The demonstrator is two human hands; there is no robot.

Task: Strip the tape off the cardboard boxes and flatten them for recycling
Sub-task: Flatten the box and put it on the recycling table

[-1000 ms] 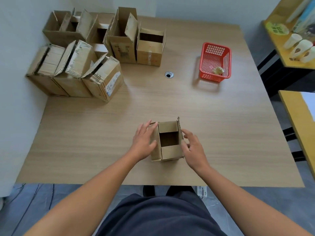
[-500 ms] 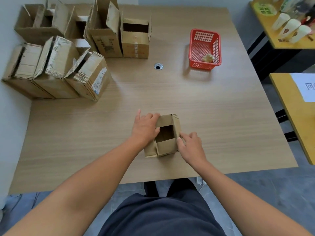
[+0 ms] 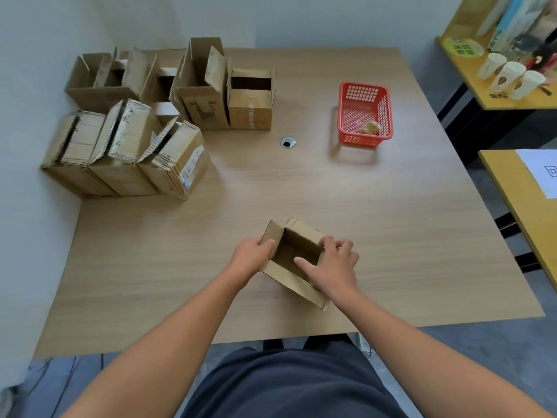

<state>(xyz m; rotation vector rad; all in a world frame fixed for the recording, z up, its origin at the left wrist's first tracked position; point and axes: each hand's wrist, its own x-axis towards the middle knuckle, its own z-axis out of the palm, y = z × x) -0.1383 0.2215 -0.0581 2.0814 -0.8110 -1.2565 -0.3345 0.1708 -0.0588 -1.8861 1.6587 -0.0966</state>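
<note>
Small box [image 3: 288, 277]: one, open-topped, on the desk [image 3: 391, 236], between both grips.
Left grip [image 3: 250, 258]: holds its left wall.
Right grip [image 3: 335, 267]: pinches its right wall.
Other boxes [image 3: 202, 107]: seven, well ahead-left of the grips.
Red basket [image 3: 351, 139]: one, well ahead-right.

The small box [image 3: 301, 231] is plain brown cardboard, shadowed darker inside. The table [image 3: 391, 236] is pale tan with a fine wood grain. The far boxes [image 3: 120, 155] are the same brown, and one bears a white label [image 3: 190, 168] with bluish print. The basket [image 3: 364, 95] is red, patterned with a grid of holes. The side table [image 3: 506, 188] is yellow, and the cups [image 3: 509, 75] are white with brown marks.
</note>
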